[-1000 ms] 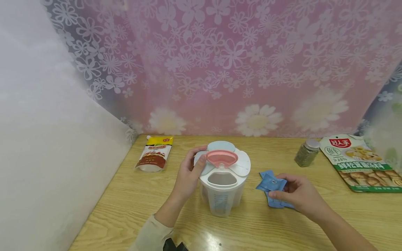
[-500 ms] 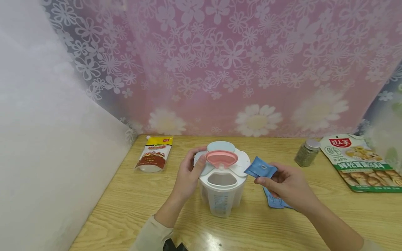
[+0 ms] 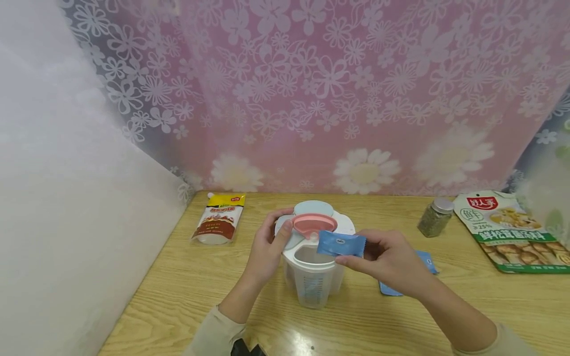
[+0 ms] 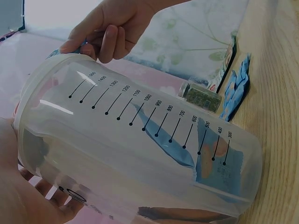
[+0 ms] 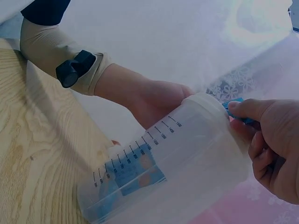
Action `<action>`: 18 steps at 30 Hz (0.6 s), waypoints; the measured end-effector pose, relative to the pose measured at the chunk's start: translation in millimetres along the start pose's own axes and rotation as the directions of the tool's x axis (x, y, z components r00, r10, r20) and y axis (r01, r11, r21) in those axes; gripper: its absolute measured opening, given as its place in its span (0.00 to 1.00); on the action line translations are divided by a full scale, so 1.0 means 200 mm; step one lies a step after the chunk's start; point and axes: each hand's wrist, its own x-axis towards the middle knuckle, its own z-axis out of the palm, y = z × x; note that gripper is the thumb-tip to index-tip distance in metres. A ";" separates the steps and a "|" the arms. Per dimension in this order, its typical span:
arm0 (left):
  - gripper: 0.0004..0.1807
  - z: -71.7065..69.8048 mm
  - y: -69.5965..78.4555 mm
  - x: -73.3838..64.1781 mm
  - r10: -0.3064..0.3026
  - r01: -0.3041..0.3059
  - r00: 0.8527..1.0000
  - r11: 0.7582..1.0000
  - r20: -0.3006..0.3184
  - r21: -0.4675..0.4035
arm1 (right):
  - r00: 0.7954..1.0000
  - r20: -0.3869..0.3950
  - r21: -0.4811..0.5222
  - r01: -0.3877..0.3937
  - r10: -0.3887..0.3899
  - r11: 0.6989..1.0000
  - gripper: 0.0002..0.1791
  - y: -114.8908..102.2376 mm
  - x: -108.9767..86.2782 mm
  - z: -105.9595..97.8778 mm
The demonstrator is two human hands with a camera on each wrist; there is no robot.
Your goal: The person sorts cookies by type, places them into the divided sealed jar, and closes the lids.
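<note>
A clear plastic storage container with printed measuring marks stands upright on the table. Its white lid carries a pink flap, raised from an uncovered pouring hole. My left hand grips the container's left side at the lid, thumb on top and fingers behind. Between thumb and fingers, my right hand pinches a small blue sachet, which overlaps the right part of the hole in the head view. Blue sachets show through the wall near the container's bottom. More blue sachets lie on the table, partly behind my right hand.
A pouch with a yellow top lies at the back left. At the back right are a glass jar of dried herbs and a green-and-white food packet. A flowered pink curtain hangs behind the wooden table.
My right hand has lifted one blue sachet off the pile and carried it left to the lid's hole. The left hand and the container have stayed put.
</note>
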 end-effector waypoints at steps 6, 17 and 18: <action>0.19 0.00 0.00 0.00 0.002 -0.002 1.000 1.000 -0.006 -0.001 | 0.997 0.005 0.006 -0.075 0.075 0.997 0.06 -0.04 -0.01 0.01; 0.19 0.00 0.02 0.00 0.018 -0.018 1.000 1.000 -0.007 0.016 | 0.993 -0.034 0.051 -0.111 0.113 0.992 0.05 -0.06 -0.02 0.04; 0.19 0.00 0.02 0.00 0.017 -0.017 1.000 1.000 -0.007 0.020 | 0.994 -0.037 0.056 -0.098 0.100 0.994 0.04 -0.06 -0.02 0.04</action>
